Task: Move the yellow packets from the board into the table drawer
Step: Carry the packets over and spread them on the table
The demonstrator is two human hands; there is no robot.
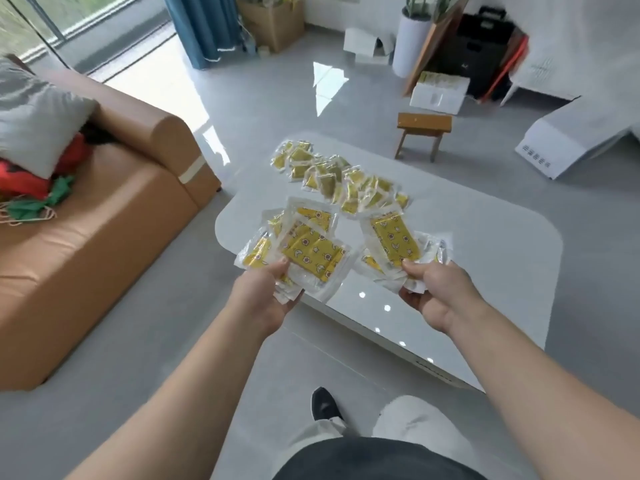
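i see a white, glossy surface [450, 258] with rounded corners, mirroring a few ceiling lights near its close edge. a loose pile of yellow packets [339, 178] lies at the 12 o'clock end of it, spread toward 11 o'clock. my left hand [266, 299] has its grip clamped on a fanned bunch of packets [304, 251], thumb on top, held above the near left corner of the surface. my right hand [436, 296] has its grip closed on a second bunch [394, 240], thumb pressing down, just above the surface. the two bunches are near each other but apart. i cannot make out any drawer from here. around the surface the floor [263, 98] is pale grey and shiny. a tan sofa [104, 244] sits at 9 o'clock with a grey cushion [38, 116] and red and green cloth on it. a small wooden stool [424, 128] stands at 1 o'clock, beyond it white boxes and a tall white planter [410, 43]. a blue curtain [204, 26] hangs at 11 o'clock by the window.
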